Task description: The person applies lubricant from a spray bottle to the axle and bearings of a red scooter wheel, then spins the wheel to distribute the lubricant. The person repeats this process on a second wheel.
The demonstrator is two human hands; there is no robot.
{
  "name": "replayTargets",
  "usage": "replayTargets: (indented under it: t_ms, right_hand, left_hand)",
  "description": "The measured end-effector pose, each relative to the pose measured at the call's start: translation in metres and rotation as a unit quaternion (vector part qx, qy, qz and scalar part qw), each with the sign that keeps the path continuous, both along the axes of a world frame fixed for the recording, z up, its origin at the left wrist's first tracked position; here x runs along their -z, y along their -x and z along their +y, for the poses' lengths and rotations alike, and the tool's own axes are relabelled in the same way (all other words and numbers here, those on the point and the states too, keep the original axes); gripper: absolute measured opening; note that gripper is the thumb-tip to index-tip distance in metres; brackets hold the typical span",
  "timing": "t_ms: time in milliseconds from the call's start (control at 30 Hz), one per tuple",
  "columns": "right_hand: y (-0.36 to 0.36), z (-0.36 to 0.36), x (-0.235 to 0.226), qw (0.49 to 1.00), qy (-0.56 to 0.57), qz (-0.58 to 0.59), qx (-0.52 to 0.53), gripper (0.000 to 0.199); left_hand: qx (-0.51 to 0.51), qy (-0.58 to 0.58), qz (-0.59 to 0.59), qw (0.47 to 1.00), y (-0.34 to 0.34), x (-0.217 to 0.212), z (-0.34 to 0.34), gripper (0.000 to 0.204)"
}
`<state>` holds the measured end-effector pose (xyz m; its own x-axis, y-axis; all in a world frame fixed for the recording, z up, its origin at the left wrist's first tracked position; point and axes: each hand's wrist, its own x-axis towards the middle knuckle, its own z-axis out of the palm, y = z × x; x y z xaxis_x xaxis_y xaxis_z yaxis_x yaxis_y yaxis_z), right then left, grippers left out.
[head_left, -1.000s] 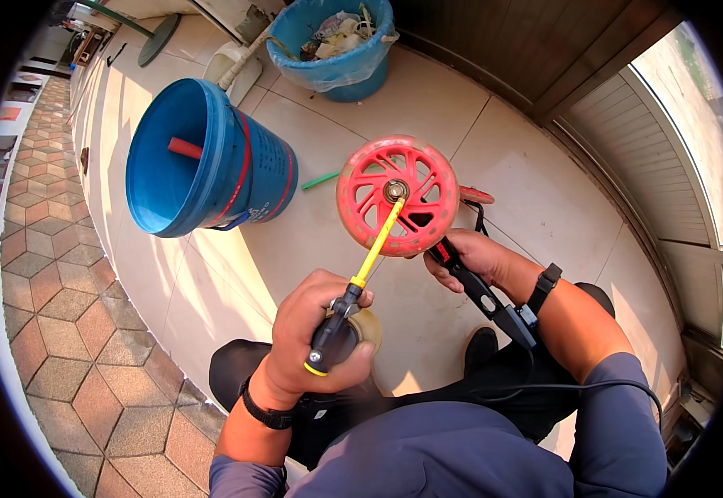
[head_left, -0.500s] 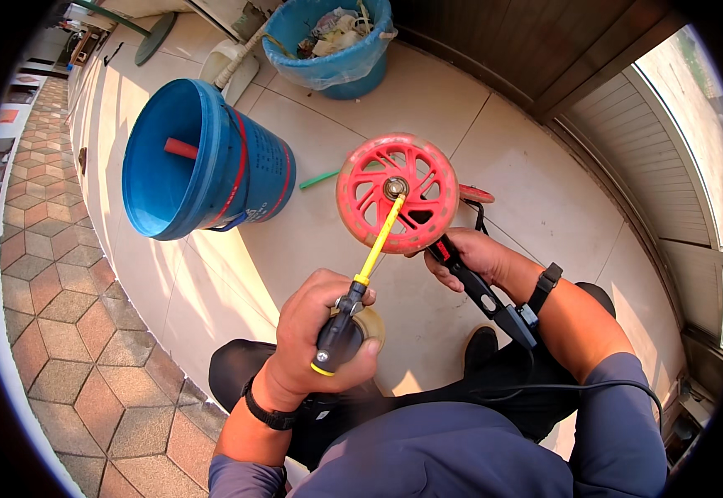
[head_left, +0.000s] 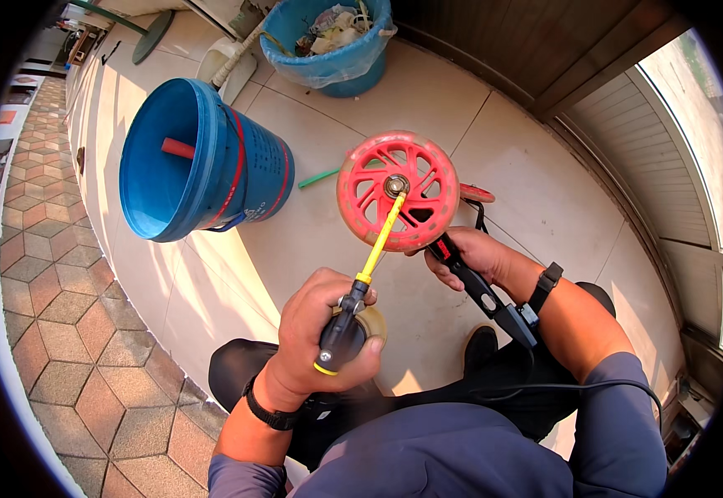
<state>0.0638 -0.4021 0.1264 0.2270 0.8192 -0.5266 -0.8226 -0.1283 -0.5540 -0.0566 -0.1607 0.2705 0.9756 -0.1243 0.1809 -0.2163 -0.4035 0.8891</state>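
Fingers of the left hand (head_left: 322, 340) are wrapping tight around the dark handle of a yellow-shafted screwdriver (head_left: 361, 286), its tip pressing into the metal hub of the red wheel (head_left: 399, 189), and a roll of tape (head_left: 371, 325) is peeking out behind that fist, mostly hidden. The right hand (head_left: 471, 256) is closing on the black frame (head_left: 484, 290) just below the wheel, fingertips tucked out of sight underneath. Behind, a blue bucket (head_left: 200, 162) is lying on its side on the tiles.
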Motion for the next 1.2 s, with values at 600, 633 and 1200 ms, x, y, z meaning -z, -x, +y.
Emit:
replayTargets:
  t_ms: [600,633,1200]
  right_hand:
    - [-0.005,-0.002,0.001,1.000,0.009,-0.003,0.009,0.041]
    - [-0.005,-0.002,0.001,1.000,0.007,-0.002,0.012,0.041]
    - [-0.007,-0.001,-0.013,0.997,-0.014,0.018,0.068,0.037]
  left_hand:
    - [-0.022,-0.012,-0.013,1.000,0.003,0.010,0.009,0.063]
    - [-0.036,-0.014,-0.012,0.999,0.004,0.012,0.010,0.063]
    - [-0.167,-0.244,0.261,0.919,-0.008,0.149,0.011,0.063]
